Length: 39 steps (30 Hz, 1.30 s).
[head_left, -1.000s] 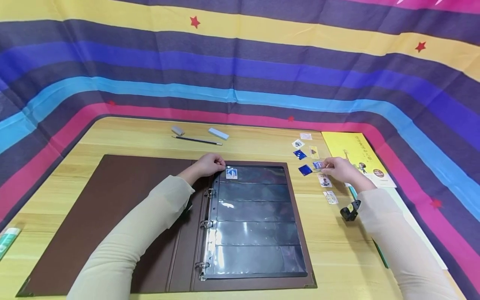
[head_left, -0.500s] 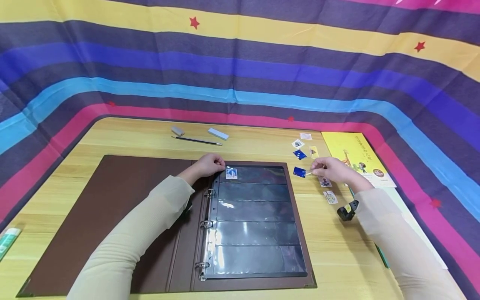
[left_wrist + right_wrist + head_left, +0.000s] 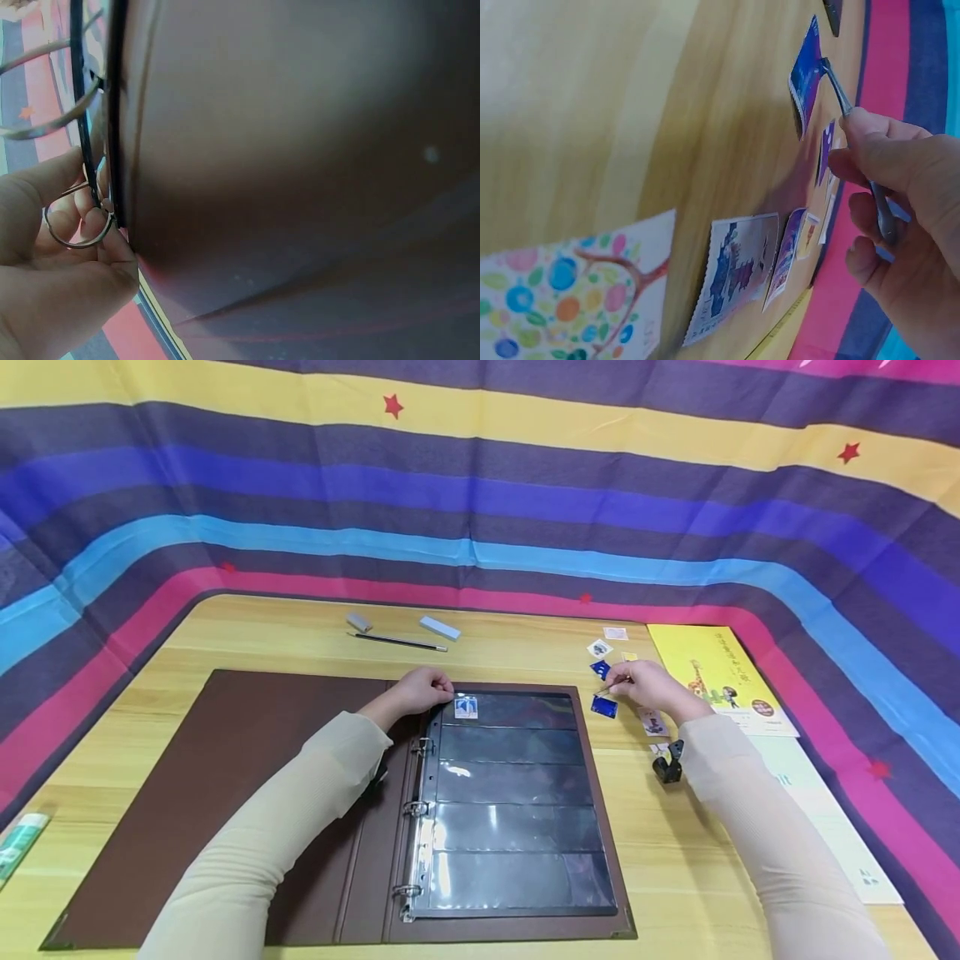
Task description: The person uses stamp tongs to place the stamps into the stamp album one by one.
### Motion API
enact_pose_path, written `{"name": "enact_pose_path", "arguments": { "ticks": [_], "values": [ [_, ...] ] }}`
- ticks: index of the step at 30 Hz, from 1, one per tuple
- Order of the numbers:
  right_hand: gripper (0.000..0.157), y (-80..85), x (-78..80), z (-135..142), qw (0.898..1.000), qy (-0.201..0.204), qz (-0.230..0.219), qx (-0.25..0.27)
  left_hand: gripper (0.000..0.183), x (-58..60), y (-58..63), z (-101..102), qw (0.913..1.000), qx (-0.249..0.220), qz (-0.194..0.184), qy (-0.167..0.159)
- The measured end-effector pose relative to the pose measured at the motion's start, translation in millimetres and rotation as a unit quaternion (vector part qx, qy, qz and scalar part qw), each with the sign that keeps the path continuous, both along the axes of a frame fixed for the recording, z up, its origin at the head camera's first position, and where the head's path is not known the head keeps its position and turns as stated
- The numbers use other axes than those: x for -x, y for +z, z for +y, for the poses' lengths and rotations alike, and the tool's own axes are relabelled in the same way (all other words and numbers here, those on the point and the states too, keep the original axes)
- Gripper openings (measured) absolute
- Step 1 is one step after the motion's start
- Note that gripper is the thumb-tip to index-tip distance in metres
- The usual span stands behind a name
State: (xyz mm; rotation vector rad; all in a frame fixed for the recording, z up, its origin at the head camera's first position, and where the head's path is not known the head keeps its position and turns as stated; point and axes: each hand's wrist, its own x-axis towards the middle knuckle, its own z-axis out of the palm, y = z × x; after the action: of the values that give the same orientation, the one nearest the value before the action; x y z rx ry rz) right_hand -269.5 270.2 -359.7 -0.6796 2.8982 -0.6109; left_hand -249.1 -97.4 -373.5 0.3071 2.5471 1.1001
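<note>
My left hand (image 3: 417,689) pinches the top inner corner of the black pocket page (image 3: 517,783) of an open brown ring-binder stamp album (image 3: 300,760). In the left wrist view the fingers (image 3: 56,187) are beside a metal ring (image 3: 79,245). A blue-and-white stamp (image 3: 466,707) sits in the top row's left end. My right hand (image 3: 649,685) holds metal tweezers (image 3: 838,88), whose tips grip the edge of a dark blue stamp (image 3: 805,79) tilted above the table. Other stamps lie close by: one with a colourful tree (image 3: 577,296) and one with a dark figure (image 3: 735,262).
A yellow booklet (image 3: 720,668) lies at the right, above a pale book (image 3: 810,802). Behind the album are a pencil (image 3: 397,642), a grey eraser (image 3: 358,622) and a pale blue block (image 3: 440,627). A glue stick (image 3: 21,843) lies far left.
My right hand has moved left and slightly away from me with the tweezers, carrying the dark blue stamp. The left hand stays at the page corner.
</note>
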Motion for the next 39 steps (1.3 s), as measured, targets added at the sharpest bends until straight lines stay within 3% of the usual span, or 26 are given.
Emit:
{"name": "enact_pose_path", "arguments": {
  "ticks": [7, 16, 24, 29, 39],
  "values": [
    [0.005, 1.8, -0.2, 2.7, 0.998, -0.004, 0.032, -0.046, 0.009, -0.3, 0.7, -0.9, 1.0, -0.002, 0.0, 0.003],
    [0.005, 21.9, -0.1, -4.6, 0.998, -0.018, 0.065, 0.009, 0.009, -1.5, 1.7, -3.6, 1.0, -0.004, 0.003, -0.002],
    [0.006, 30.2, 2.6, -53.5, 0.994, -0.036, 0.086, 0.057, 0.008, -1.8, 2.4, -3.2, 0.9999, -0.007, 0.007, -0.005],
    [0.008, 21.1, 1.9, -90.3, 0.991, -0.054, 0.064, 0.1, 0.006, -1.0, 0.6, -2.8, 0.9998, -0.014, 0.015, -0.009],
    [0.007, 1.6, 3.7, -133.5, 0.987, -0.102, 0.087, 0.084, 0.005, 0.1, -0.6, -1.6, 0.9994, -0.014, 0.027, -0.014]
  ]
}}
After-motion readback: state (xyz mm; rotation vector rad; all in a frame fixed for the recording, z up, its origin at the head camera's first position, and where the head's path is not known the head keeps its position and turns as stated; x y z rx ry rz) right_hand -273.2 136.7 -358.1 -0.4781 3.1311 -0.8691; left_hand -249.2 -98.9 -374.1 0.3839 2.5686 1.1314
